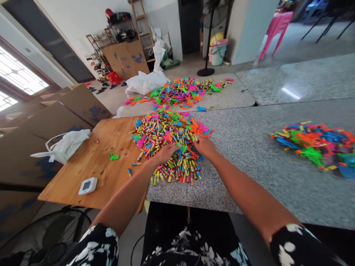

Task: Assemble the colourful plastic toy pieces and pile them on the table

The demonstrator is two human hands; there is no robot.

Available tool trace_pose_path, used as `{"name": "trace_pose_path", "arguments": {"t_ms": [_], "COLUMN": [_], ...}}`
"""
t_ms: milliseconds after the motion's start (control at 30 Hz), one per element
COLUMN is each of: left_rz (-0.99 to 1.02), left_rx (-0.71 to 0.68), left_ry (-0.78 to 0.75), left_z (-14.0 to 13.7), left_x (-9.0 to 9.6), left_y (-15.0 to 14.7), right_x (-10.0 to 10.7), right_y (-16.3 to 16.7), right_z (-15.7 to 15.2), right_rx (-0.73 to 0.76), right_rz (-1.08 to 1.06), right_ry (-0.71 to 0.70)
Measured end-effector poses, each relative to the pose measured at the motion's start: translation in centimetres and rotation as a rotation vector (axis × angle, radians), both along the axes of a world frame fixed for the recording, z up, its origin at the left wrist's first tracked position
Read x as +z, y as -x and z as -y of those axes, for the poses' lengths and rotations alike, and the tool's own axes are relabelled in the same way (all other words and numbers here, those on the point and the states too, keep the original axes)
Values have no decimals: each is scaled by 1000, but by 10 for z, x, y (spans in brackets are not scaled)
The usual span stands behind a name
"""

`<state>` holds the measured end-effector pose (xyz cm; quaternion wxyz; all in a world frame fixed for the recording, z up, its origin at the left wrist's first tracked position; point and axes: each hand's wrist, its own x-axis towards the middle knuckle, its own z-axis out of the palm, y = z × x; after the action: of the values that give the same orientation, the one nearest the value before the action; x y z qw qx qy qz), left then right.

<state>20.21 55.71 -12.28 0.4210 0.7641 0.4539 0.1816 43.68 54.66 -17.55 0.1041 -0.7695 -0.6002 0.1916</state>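
Observation:
A heap of small tubes in bright printed wrappers (158,133), mixed with coloured plastic toy guns, lies in front of me. My left hand (166,153) reaches into its middle, fingers drawn together at a green plastic piece (182,147) that looks like a toy gun. At the heap's right side is my right hand (205,147), its fingers curled in among the pieces; what they hold is hidden. Orange toy guns (195,126) lie just beyond the right hand. Loose tubes (186,171) spread toward the near edge of the grey speckled table (222,195).
On the wooden board (108,142) at left are a green toy gun (113,156), a white digital timer (88,186) and a white plastic bag (68,146). A second heap (180,90) lies farther back, another pile of toy guns (318,142) at right. Cardboard boxes (55,118) flank the board.

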Motion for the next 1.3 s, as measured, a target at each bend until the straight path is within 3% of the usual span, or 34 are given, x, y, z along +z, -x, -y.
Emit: {"name": "trace_pose_path", "arguments": {"t_ms": [200, 300, 367, 433, 500, 567, 733, 833, 1000, 1100, 1167, 1300], "left_rz": [-88, -29, 38, 79, 78, 65, 59, 64, 68, 1, -4, -15], "left_rx": [-136, -139, -119, -119, -134, -166, -277, -298, -312, -316, -325, -337], "left_ry": [-176, -154, -23, 116, 167, 146, 49, 74, 152, 100, 82, 107], "left_z": [9, 11, 11, 12, 12, 13, 16, 18, 17, 22, 24, 21], "left_x": [7, 12, 14, 16, 20, 24, 38, 41, 38, 41, 42, 42], "left_y": [-3, 4, 6, 6, 3, 0, -7, -8, -7, -8, -10, -15], "right_x": [7, 11, 15, 21, 28, 35, 42, 42, 52, 55, 48, 23], "right_y": [16, 11, 5, 2, 0, 1, 0, -2, -5, -8, -9, -3], "right_z": [-22, -13, 3, 23, 43, 60, 81, 86, 91, 96, 98, 92], "right_rx": [-24, -26, 1, 81, 180, 247, 219, 184, 188, 224, 230, 87], "right_rz": [-12, -79, -304, -660, -963, -1119, -1183, -1184, -1079, -1006, -1038, -1253], "right_ry": [-30, -97, -177, -206, -184, -177, -182, -211, -227, -240, -229, -189]}}
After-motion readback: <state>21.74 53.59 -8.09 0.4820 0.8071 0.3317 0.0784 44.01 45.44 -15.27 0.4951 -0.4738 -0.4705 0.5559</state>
